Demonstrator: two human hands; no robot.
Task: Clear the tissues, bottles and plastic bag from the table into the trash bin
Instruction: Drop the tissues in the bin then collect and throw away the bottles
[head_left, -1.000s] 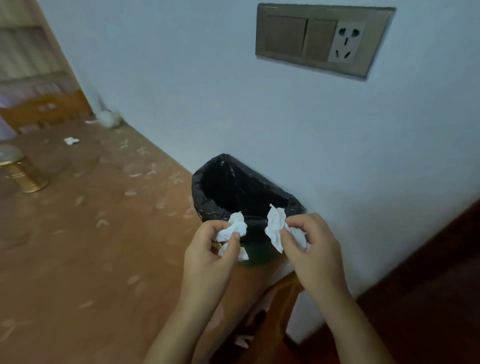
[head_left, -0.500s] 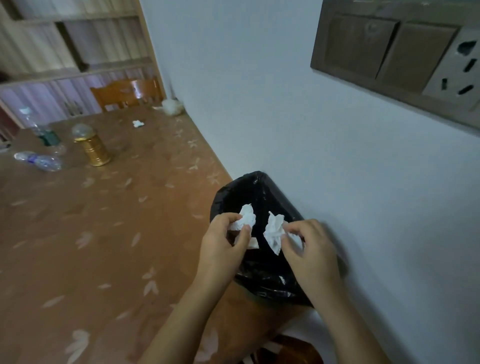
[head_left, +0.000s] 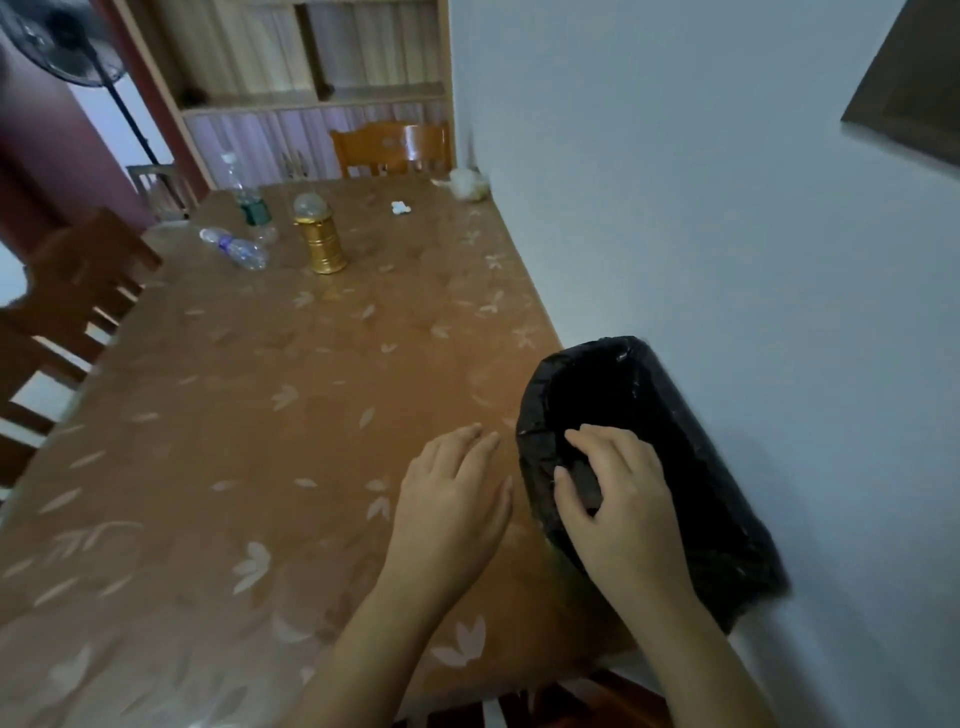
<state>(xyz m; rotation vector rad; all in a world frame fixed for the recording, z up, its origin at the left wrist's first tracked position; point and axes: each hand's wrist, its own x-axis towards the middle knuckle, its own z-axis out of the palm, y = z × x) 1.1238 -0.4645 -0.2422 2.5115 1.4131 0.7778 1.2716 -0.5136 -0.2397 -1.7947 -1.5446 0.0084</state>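
The trash bin, lined with a black bag, stands at the table's near right corner against the wall. My right hand hovers over its near rim, fingers apart and holding nothing. My left hand is open above the table just left of the bin. Far across the table, one clear bottle lies on its side and another bottle stands upright. A small white tissue lies near the far edge. A crumpled whitish plastic bag sits in the far right corner.
A gold canister with a clear dome lid stands near the bottles. Wooden chairs flank the table at the left and far end. A fan and shelving stand beyond. The white wall runs along the table's right side.
Both hands held crumpled tissues over the bin; now both hands hold nothing and the tissues are out of sight. The view has swung left, showing more of the table.
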